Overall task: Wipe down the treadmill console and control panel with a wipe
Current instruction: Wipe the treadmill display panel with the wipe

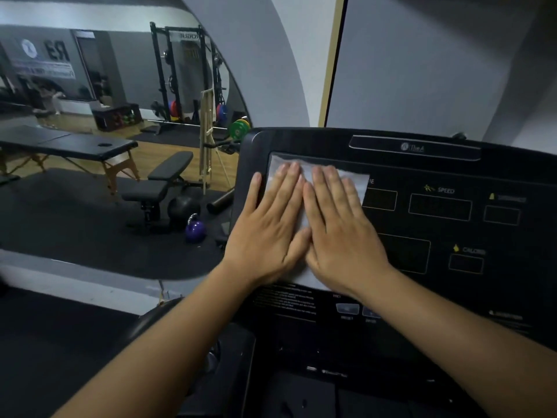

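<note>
— Where's the wipe (316, 176)?
— Centre of the frame, spread on the left part of the treadmill console (422, 182).
— And the hands?
— Left hand (268, 227) and right hand (340, 233) lie side by side, fingers straight, pressing it flat.

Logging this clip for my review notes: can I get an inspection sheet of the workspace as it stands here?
Surface: black console, display windows dark.
Job's things: white wipe spread flat on the console's upper left.
Clutter: nothing seen.
Hands: left hand and right hand lie side by side, fingers straight, pressing flat on the wipe.
Cables: nothing seen.
Surroundings: grey wall behind the console. The mirror at left shows a bench, a purple kettlebell and a rack.
</note>
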